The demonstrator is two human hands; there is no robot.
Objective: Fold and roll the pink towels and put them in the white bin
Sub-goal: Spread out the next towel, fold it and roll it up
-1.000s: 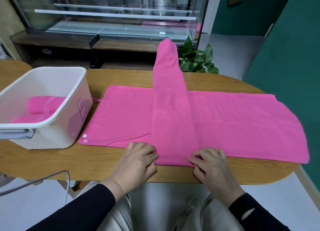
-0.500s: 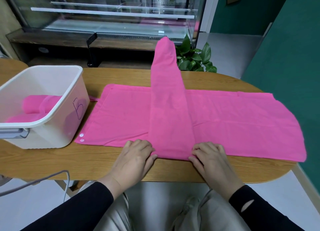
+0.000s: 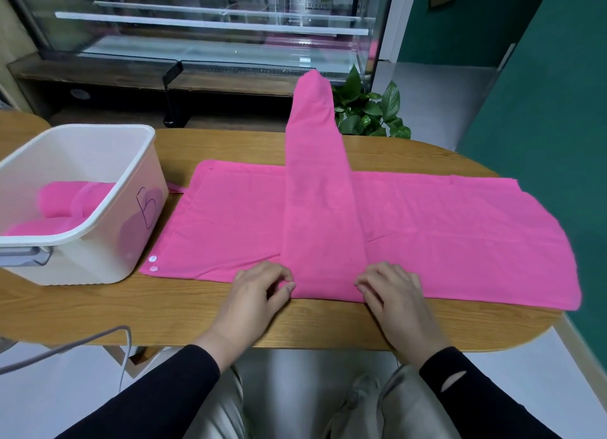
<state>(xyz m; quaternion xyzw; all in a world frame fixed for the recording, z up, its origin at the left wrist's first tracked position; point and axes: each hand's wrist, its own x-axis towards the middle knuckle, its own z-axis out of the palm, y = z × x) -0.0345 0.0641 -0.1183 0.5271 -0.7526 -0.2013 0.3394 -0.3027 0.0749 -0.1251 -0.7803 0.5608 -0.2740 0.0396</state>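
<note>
A long folded pink towel strip (image 3: 322, 208) runs from the table's near edge away from me, past the far edge. It lies across a second pink towel (image 3: 460, 235) spread flat on the wooden table (image 3: 164, 310). My left hand (image 3: 253, 300) pinches the strip's near left corner with curled fingers. My right hand (image 3: 397, 300) grips the near right corner the same way. The white bin (image 3: 131, 175) stands at the left, marked with a handwritten letter, and holds rolled pink towels (image 3: 65, 198).
A glass display case (image 3: 213, 44) stands behind the table, and a green plant (image 3: 371, 113) sits by the strip's far end. A grey cable (image 3: 82, 341) hangs at the near left. A green wall closes the right side.
Both hands stay at the strip's near corners, and their fingers have curled in tighter on the edge. The strip's near end sits slightly farther from the table edge.
</note>
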